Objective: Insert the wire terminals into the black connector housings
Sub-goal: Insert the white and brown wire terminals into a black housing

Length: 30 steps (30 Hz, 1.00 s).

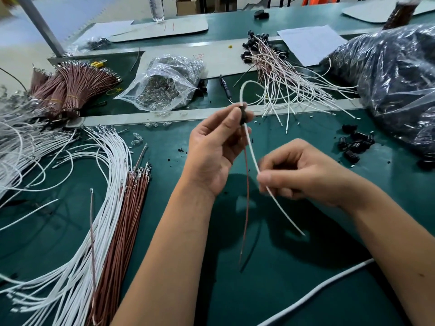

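Observation:
My left hand [215, 149] is raised above the green table and pinches a small black connector housing [243, 115] between thumb and fingers. A brown wire [246, 196] hangs straight down from the housing. A white wire [253, 154] also runs from the housing, slanting down to the right. My right hand [306, 175] pinches that white wire partway along, and its free end trails below the hand. A white loop of wire arcs above the housing. Loose white wires [101, 191] and brown wires [127, 220] with terminals lie fanned at the left.
A few loose black housings [355, 143] lie at the right, by a large plastic bag [395, 85] of dark parts. A pile of finished wire assemblies [280, 74] lies behind. A clear bag of metal terminals [164, 83] and bundled brown wires [70, 90] sit at the back left.

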### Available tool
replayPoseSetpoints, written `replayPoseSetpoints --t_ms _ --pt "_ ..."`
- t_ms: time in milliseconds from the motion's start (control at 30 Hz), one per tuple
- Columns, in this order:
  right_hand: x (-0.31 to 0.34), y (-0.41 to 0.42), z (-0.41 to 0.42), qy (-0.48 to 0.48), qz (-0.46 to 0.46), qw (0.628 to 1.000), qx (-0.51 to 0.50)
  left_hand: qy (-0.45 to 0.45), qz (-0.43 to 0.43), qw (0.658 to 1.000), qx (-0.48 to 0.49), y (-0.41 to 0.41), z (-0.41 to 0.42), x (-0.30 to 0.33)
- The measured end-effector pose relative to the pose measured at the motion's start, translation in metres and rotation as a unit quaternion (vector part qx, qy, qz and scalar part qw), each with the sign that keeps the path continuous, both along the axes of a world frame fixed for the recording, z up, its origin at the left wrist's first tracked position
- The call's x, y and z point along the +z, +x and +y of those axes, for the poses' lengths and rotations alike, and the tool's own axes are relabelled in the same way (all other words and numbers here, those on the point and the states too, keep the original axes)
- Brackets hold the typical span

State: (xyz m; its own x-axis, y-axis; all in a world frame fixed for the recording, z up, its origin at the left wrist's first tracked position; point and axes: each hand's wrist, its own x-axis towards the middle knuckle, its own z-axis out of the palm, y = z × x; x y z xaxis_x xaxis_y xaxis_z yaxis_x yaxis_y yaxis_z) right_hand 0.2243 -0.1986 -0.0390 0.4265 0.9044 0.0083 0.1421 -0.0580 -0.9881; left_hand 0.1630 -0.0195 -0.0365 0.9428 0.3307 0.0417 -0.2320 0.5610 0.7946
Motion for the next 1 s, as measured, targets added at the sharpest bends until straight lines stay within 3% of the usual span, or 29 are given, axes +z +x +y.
replayPoseSetpoints --t_ms 100,133,267,333,400,533,567,667,767,833,1000 --pt "0.001 -0.004 -0.003 -0.07 0.036 0.989 0.124 -0.033 0.004 0.999 0.019 -0.001 0.009 0.001" --pt "0.0 -0.007 0.0 -0.062 0.041 0.991 0.109 -0.014 0.017 1.0 0.022 -0.001 0.01 0.001" --pt "-0.005 -0.009 0.015 0.048 0.065 0.99 -0.114 0.075 0.071 0.995 -0.001 0.0 0.0 -0.003" --pt "-0.006 -0.007 0.015 0.057 0.041 0.987 -0.143 0.086 0.075 0.993 -0.01 0.0 -0.005 -0.004" --pt "-0.005 -0.003 0.008 0.019 0.04 0.995 -0.09 0.079 0.072 0.994 -0.002 0.001 -0.004 -0.005" --pt "0.002 -0.005 -0.001 -0.096 0.049 0.985 0.138 0.018 0.067 0.997 0.034 0.001 0.003 -0.004" --pt "0.002 -0.006 0.0 -0.098 0.046 0.984 0.143 0.017 0.069 0.997 0.038 0.001 0.004 -0.004" --pt "0.0 -0.01 0.009 -0.043 0.041 0.998 -0.022 0.088 0.083 0.992 0.026 0.0 0.002 -0.005" --pt "-0.004 -0.007 0.015 0.031 0.044 0.984 -0.171 0.152 0.076 0.985 -0.003 -0.002 -0.004 -0.006" --pt "-0.005 -0.005 0.015 0.038 0.027 0.983 -0.179 0.167 0.062 0.984 -0.009 -0.002 -0.005 -0.007" --pt "-0.006 -0.001 0.006 -0.054 -0.017 0.997 -0.044 0.156 0.016 0.988 0.008 -0.004 -0.002 -0.004"
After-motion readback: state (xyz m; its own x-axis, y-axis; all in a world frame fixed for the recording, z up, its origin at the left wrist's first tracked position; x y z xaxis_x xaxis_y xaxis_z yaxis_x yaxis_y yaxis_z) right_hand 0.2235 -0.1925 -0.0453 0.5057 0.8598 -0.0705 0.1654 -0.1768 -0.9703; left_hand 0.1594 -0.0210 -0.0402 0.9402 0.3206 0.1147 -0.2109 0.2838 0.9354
